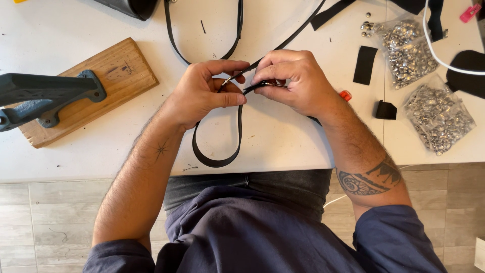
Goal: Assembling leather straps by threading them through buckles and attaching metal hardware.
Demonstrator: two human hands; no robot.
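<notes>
Both hands, left hand and right hand, are pinching the black strap over the bench, fingers closed tight around a small metal fitting, so I'd be keeping it flat.

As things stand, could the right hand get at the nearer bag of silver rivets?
Probably yes, once freed: the right hand pinches the black strap, but only bare white table lies between it and the nearer bag of rivets.

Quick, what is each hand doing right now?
Left hand: closed, pinching the black strap and a small metal piece.
Right hand: closed, pinching the same strap.
</notes>
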